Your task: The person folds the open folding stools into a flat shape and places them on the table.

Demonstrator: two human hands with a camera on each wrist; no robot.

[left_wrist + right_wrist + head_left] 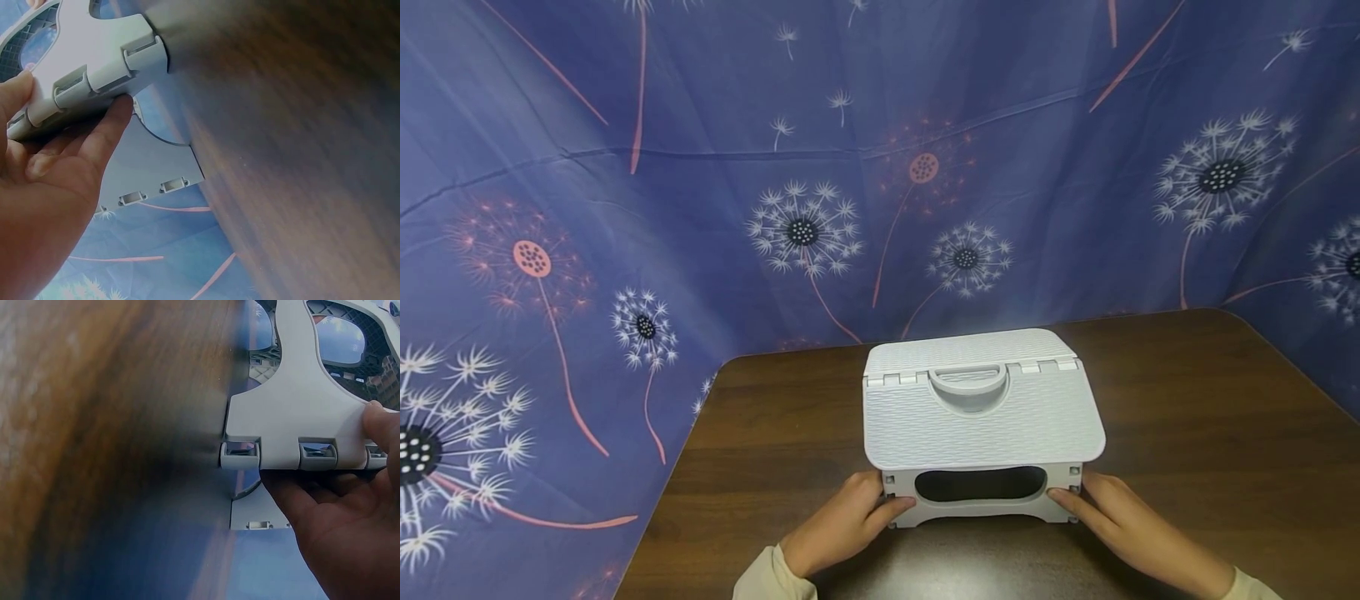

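A white folding step stool (pixel 985 425) stands on the table in the head view, its ribbed top in two hinged parts with a carrying handle (pixel 968 380) in the middle. My left hand (pixel 847 518) grips the left edge of the front leg panel, thumb on its face. At the right edge my right hand (pixel 1117 521) does the same. In the left wrist view the fingers (pixel 115 125) curl behind the hinged panel edge (pixel 103 78). The right wrist view shows the thumb (pixel 378 422) on the leg panel (pixel 294 415), with fingers behind it.
The brown wooden table (pixel 760 450) extends to both sides of the stool. Behind it hangs a blue cloth (pixel 700 192) printed with dandelions, close to the table's back and left edges.
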